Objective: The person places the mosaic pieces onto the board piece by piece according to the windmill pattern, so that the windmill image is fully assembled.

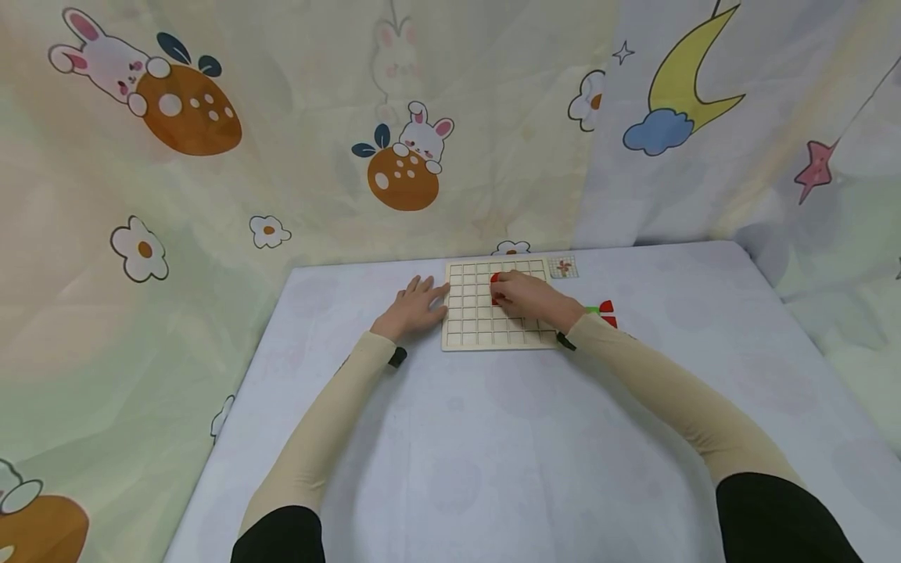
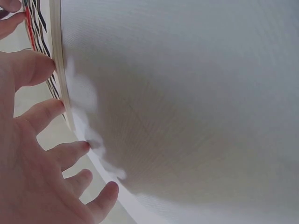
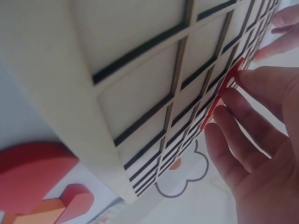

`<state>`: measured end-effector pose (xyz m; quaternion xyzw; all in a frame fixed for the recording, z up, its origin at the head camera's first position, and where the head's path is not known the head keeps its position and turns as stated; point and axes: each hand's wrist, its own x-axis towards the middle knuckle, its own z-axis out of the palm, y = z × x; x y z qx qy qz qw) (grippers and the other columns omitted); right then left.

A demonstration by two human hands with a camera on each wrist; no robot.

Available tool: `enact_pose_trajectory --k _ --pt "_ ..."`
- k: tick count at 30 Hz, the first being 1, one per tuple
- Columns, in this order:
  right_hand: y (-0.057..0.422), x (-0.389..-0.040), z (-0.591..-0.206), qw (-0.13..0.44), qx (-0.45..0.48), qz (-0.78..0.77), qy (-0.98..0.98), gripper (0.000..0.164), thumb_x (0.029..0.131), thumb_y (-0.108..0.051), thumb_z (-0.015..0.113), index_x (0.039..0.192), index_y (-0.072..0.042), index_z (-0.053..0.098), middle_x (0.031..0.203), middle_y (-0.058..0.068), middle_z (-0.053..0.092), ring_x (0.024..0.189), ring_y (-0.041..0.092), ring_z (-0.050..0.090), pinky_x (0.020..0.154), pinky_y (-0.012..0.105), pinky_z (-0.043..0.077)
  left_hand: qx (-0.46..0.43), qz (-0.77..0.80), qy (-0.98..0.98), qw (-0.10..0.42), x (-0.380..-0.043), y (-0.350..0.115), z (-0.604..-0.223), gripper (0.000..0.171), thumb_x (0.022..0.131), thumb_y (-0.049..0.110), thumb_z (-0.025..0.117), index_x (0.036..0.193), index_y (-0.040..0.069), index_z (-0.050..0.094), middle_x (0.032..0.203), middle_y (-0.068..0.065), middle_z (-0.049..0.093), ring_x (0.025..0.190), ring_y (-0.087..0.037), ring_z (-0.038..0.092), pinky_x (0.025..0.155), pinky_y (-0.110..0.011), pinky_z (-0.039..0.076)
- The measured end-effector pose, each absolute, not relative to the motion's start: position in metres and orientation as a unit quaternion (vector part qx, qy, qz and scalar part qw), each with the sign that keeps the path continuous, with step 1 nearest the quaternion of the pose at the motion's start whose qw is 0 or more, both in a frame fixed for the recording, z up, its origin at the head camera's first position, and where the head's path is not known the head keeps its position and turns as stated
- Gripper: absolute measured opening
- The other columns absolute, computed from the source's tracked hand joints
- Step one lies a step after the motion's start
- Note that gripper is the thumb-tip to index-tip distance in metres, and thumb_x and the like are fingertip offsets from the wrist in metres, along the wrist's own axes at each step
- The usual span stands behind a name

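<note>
A pale wooden board with a grid of square recesses lies near the far side of the table. My left hand has its fingers spread, with thumb and index fingertips at the board's left edge. Over the grid, my right hand pinches a small red piece between thumb and fingers, low against the board. More red shows beside those fingertips, set on the grid. The right hand covers part of the board in the head view.
Right of the board lie loose red pieces, a green piece and, in the right wrist view, an orange piece. A small patterned card sits by the board's far right corner. Printed cloth hangs behind the table.
</note>
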<state>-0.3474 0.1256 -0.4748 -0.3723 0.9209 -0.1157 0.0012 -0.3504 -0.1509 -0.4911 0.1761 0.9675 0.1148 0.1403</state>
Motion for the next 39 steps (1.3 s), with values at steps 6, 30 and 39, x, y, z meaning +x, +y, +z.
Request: enact_pose_trajectory --k 6,30,39 --pt "0.132 -0.344 -0.478 0.001 -0.375 -0.148 0.915 0.012 0.096 -0.006 0.061 0.096 -0.008 0.072 0.099 0.007 0.068 0.088 0.023 0.06 0.082 0.039 0.053 0.18 0.117 0.966 0.146 -0.349 -0.151 -0.496 0.061 0.104 0.049 0.04 0.161 0.032 0.025 0.171 -0.009 0.009 0.158 -0.035 -0.003 0.124 -0.06 0.011" --pt "0.21 -0.31 -0.458 0.072 -0.26 -0.213 0.939 0.023 0.098 -0.009 0.063 0.12 -0.005 0.069 0.119 0.01 0.069 0.103 0.023 0.059 0.095 0.045 0.051 0.175 0.121 0.968 0.136 -0.352 -0.15 -0.492 0.06 0.104 0.046 0.041 0.16 0.03 0.028 0.171 -0.009 0.011 0.158 -0.034 -0.002 0.124 -0.061 0.011" --pt "0.228 -0.309 -0.46 0.073 -0.215 -0.174 0.958 0.02 0.097 -0.008 0.06 0.113 -0.002 0.071 0.112 0.014 0.069 0.1 0.028 0.059 0.091 0.046 0.052 0.176 0.123 0.967 0.135 -0.349 -0.149 -0.49 0.06 0.104 0.046 0.042 0.16 0.03 0.028 0.171 -0.008 0.011 0.158 -0.034 -0.002 0.124 -0.06 0.011"
